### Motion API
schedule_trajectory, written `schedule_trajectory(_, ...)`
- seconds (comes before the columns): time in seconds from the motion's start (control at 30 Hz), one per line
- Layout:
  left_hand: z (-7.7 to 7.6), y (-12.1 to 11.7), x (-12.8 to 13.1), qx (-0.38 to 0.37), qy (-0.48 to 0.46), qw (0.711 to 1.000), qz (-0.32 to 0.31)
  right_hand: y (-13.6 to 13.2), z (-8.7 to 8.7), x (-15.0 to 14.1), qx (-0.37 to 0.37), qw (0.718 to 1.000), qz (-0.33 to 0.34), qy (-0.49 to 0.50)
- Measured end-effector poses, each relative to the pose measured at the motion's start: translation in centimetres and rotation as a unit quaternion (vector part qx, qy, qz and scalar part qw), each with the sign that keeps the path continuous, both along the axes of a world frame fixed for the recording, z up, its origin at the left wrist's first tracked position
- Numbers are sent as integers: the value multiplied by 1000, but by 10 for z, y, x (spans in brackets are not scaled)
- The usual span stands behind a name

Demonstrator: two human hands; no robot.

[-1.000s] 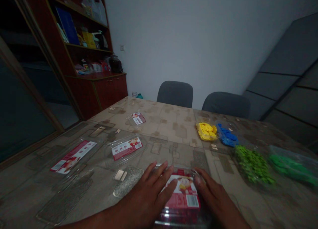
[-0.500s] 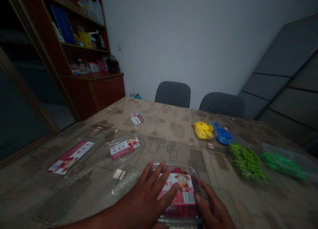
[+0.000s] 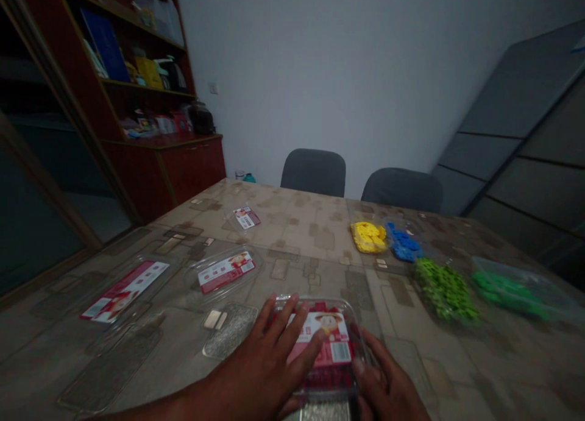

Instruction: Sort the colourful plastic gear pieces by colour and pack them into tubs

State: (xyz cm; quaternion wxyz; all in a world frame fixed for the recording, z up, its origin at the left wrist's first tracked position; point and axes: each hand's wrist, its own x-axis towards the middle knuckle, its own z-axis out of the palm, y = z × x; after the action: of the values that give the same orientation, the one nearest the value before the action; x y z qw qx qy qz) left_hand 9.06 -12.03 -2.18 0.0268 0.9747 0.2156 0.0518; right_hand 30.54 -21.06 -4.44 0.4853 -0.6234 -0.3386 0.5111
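A clear plastic box [image 3: 326, 375] of red pieces, with a red and white label on its lid, sits at the table's near edge between my hands. Across the lid lies my left hand [image 3: 274, 348], fingers spread and stretched over the label. Its thumb appears to reach the box's near edge. My right hand [image 3: 384, 378] is curled around the right side of the box, thumb near the lid's edge. The box's lower sides are partly hidden by my hands.
Labelled clear lids [image 3: 226, 272], [image 3: 125, 291], [image 3: 245, 218] lie left. On the right are boxes of yellow pieces [image 3: 369, 236], blue pieces [image 3: 403, 244], light green pieces [image 3: 445, 290] and darker green pieces [image 3: 509, 293]. Two grey chairs [image 3: 313, 172], [image 3: 402, 188] stand behind the patterned table [image 3: 297, 229].
The view has turned slightly, so the scene sits a little further left. Both hands stay on the box in nearly the same pose.
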Motion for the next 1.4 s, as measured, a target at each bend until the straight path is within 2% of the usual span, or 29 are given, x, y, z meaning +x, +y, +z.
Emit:
schedule_trajectory(0.13,1,2,-4,7,-26,1000,-6,2,4,2,11,1000,15,-7)
schedule_trajectory(0.3,-8,8,-14,12,-80,996,-37,3,13,6,31,998,32,-44)
schedule_trajectory(0.43,-25,9,-18,63,-120,990,-44,4,13,11,44,994,56,-78)
schedule_trajectory(0.53,-43,10,-18,102,-141,983,-52,5,5,24,45,973,112,-196)
schedule_trajectory(0.6,-51,12,-16,111,-140,982,-56,8,1,35,81,926,125,-347)
schedule_trajectory(0.63,-54,13,-15,113,-138,982,-56,10,0,39,110,887,121,-431)
schedule_trajectory(0.7,-56,14,-14,117,-136,982,-55,15,2,43,195,791,123,-567)
schedule_trajectory(0.77,-56,15,-14,131,-135,981,-54,23,6,40,286,704,167,-629)
schedule_trajectory(0.8,-56,15,-13,143,-135,979,-52,27,8,36,322,671,194,-638)
schedule_trajectory(0.87,-57,14,-12,175,-144,973,-50,36,9,27,366,630,222,-648)
schedule_trajectory(0.93,-58,12,-10,202,-157,965,-48,41,6,20,376,609,218,-664)
schedule_trajectory(1.03,-59,10,-8,208,-146,966,-45,44,-2,17,371,587,212,-688)
schedule_trajectory(1.1,-57,10,-8,189,-130,973,-40,42,-5,18,376,585,212,-686)
schedule_trajectory(1.27,-37,17,-14,98,-127,986,-55,45,2,25,356,618,234,-661)
schedule_trajectory(1.4,-17,23,-20,57,-104,993,1,54,13,24,309,624,271,-665)
